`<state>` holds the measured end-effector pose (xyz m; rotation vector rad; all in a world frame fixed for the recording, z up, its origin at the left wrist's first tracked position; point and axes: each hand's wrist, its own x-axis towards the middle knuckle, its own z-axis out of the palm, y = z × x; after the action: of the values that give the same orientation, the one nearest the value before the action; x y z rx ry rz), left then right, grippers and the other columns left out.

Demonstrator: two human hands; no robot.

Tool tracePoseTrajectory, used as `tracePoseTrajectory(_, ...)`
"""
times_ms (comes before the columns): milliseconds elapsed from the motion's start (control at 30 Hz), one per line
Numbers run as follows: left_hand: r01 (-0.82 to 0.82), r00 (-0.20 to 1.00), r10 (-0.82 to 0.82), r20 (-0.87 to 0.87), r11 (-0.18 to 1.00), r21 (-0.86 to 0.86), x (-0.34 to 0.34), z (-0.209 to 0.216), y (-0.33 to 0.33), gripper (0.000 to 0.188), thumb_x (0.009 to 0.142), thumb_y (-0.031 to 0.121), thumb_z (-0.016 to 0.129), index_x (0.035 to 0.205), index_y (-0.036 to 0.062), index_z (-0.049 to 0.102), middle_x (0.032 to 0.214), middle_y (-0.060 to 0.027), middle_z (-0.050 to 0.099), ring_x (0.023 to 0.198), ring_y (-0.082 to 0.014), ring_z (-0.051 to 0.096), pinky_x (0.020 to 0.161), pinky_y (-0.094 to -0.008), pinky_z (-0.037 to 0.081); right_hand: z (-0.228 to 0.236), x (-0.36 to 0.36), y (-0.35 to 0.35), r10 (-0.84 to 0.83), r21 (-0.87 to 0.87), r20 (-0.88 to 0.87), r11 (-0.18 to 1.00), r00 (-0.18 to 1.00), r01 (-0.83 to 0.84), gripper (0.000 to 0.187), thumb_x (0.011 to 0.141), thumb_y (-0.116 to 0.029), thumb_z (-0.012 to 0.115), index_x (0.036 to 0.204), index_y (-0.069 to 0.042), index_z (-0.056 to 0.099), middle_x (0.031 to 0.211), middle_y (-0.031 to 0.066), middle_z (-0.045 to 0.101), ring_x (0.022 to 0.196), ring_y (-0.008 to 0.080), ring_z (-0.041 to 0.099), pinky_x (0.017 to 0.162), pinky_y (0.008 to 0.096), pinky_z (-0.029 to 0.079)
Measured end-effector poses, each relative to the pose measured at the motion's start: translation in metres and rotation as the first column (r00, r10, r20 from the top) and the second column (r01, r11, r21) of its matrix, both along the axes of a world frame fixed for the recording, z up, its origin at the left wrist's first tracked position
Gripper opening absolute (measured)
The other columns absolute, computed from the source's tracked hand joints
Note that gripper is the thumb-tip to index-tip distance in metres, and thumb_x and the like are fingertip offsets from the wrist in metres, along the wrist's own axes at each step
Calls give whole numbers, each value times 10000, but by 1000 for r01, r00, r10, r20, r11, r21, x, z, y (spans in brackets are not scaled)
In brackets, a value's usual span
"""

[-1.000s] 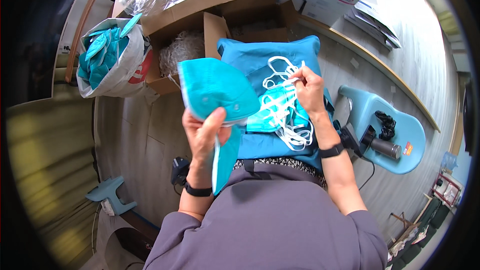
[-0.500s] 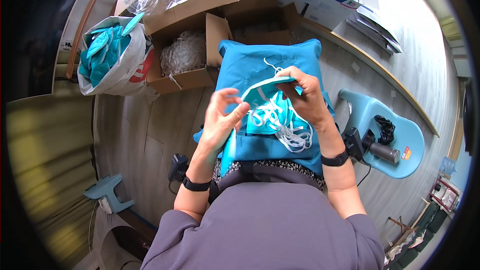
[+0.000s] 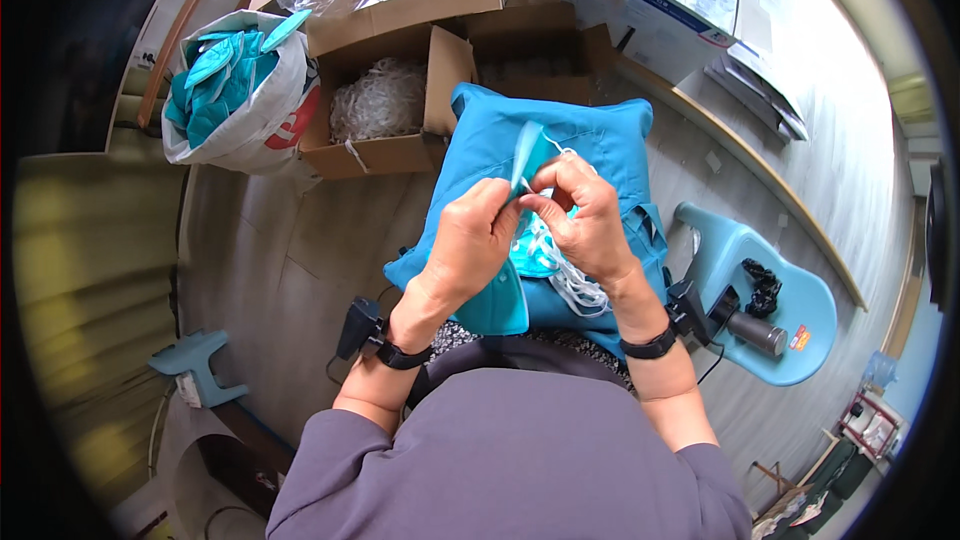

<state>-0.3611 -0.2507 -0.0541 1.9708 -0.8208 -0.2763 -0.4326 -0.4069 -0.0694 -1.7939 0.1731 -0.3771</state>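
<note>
My left hand (image 3: 468, 235) pinches a teal face mask (image 3: 497, 300) by its edge. One part of the mask stands up above my fingers and another hangs down toward my lap. Close against it, my right hand (image 3: 583, 210) is closed in a pinch on a white elastic strap (image 3: 567, 149) at the mask's edge; the fingertips of both hands nearly touch. Underneath lies a blue cushion (image 3: 455, 180) on my lap. On it, partly hidden by my hands, rest more teal masks (image 3: 535, 258) and a bundle of white straps (image 3: 578, 290).
At the far left a white bag (image 3: 270, 115) bulges with teal masks. Beside it, a cardboard box (image 3: 385, 155) holds a heap of white straps (image 3: 378, 103). A blue plastic stool (image 3: 795, 345) stands on the right, carrying a dark cylinder (image 3: 757, 333). A white carton (image 3: 665, 40) sits at the back.
My hands have come together over the cushion. The mask has turned from a raised arch between my hands to upright, and my right fingers have shifted to the strap at its edge.
</note>
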Motion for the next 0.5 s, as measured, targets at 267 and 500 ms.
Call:
tracePoseTrajectory(267, -7, 991, -9, -136, 993, -117, -9, 16, 16, 245, 877, 12, 701, 719, -28, 519, 617, -82, 478, 535, -154, 409, 490, -311, 363, -82, -8, -55, -303, -413, 1, 868, 953, 276, 66, 838, 9, 680, 841, -3, 615, 811, 147, 637, 728, 315, 646, 613, 346, 503)
tracePoseTrajectory(500, -311, 873, 155, -463, 908, -282, 8, 2, 21, 130, 947, 78, 680, 881, -34, 667, 769, 10, 549, 555, -17, 519, 455, -198, 367, -20, -10, -15, -203, -234, 22, 951, 979, 203, 117, 870, 17, 694, 981, -14, 717, 881, 75, 688, 642, 73, 590, 541, 237, 457)
